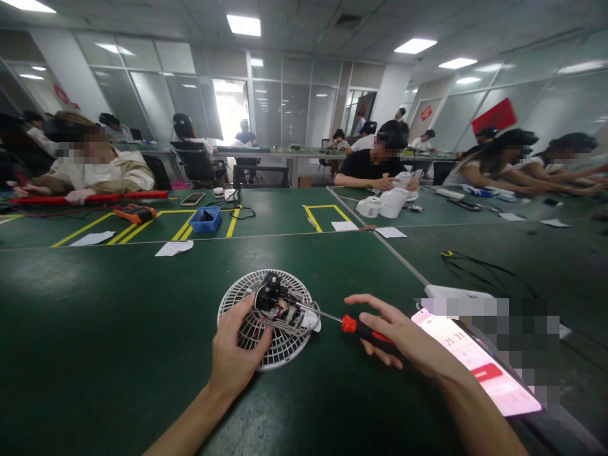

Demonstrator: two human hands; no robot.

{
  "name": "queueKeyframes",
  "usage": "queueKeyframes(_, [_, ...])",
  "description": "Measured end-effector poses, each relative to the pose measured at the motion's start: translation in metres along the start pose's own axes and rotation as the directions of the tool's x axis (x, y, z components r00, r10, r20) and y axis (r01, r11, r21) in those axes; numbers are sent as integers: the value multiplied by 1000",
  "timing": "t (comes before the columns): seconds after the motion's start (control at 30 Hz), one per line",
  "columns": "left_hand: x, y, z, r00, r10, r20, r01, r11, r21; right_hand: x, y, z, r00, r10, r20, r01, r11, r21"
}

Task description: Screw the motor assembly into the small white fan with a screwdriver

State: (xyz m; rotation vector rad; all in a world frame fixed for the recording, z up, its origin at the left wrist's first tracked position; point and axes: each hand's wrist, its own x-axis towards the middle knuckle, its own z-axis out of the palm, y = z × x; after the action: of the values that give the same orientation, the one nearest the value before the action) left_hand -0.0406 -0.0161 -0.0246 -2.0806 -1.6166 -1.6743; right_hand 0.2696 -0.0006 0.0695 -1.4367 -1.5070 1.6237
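A round white fan grille (pixel 232 285) lies on the green table, with an opened fan motor unit (pixel 285 309) showing black parts, wires and a white housing piece on top of it. My left hand (pixel 237 342) grips the motor unit from the near left, thumb and fingers closed about its black end. In my right hand (pixel 389 329) is a screwdriver (pixel 363 330) with a red and black handle, held by the thumb and lower fingers while the index finger stretches out. Its metal shaft points left into the motor unit; the exact spot of the tip is hard to see.
A lit phone (pixel 475 364) lies at the right beside a white object (pixel 458 292). Farther off are a blue bin (pixel 206 220), an orange-black meter (pixel 134 214), paper sheets (pixel 174 247) and a black cable (pixel 489 269). A person in black (pixel 370 166) works across the table.
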Motion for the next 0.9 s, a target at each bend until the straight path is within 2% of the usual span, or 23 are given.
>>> queueKeyframes(0.07, [0,1,0,1000,-2,1,2,1000,8,1,0,-2,999,-20,-25,20,1000,0])
queueKeyframes(0.23, [-1,-1,0,1000,-13,10,13,1000,-3,4,-1,-5,978,-119,-174,126,992,27])
queueKeyframes(0.4, [-4,-3,0,999,-48,3,48,998,-27,8,5,-1,955,-206,-212,210,978,-7])
queueKeyframes(0.47, [-4,-3,0,999,-51,5,51,998,-34,9,6,1,964,-191,-183,194,981,-1])
queueKeyframes(0.63, [-3,-3,0,998,-63,8,63,997,-42,8,5,7,997,-59,-44,57,996,-62])
queueKeyframes(0.9, [-2,-1,0,999,-54,-2,54,998,-43,10,6,1,992,-66,-108,53,992,-117])
